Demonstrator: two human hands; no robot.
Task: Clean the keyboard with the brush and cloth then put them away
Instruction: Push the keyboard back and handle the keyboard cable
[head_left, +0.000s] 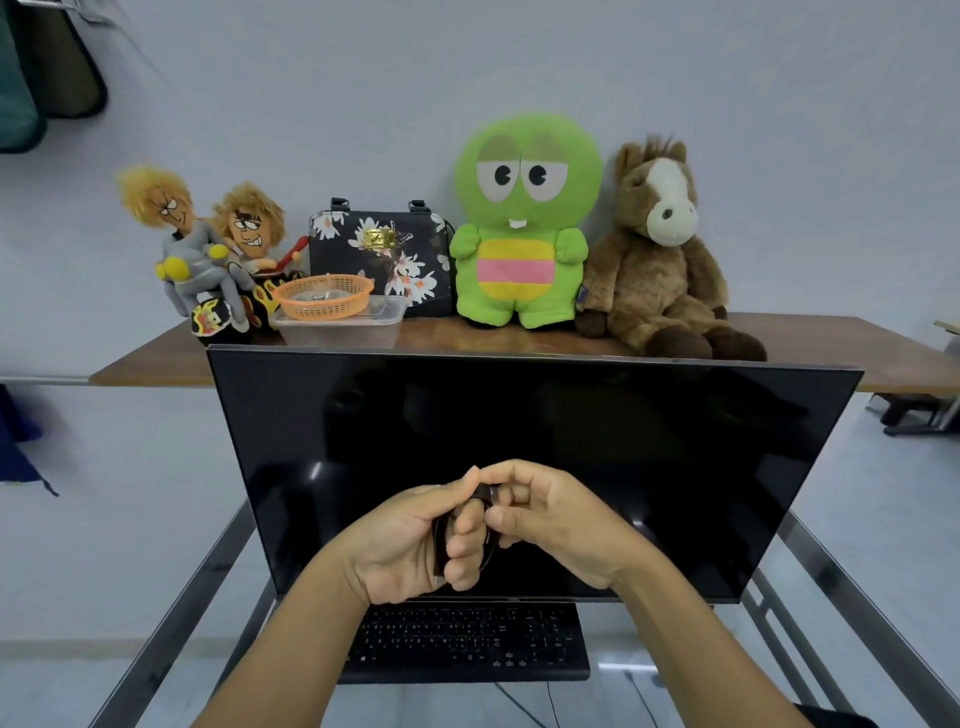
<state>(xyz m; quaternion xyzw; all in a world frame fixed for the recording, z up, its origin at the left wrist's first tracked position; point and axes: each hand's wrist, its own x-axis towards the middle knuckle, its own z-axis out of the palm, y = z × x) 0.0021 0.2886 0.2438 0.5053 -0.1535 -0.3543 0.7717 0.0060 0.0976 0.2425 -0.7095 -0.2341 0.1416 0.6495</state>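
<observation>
Keyboard (467, 642), both hands gripping dark brush (441, 540), lettering unreadable

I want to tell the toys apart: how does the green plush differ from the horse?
The green plush is bright green with a yellow-pink belly and stands upright; the horse is brown with a white face and sits slumped. Both are soft toys on the wooden shelf.
</observation>
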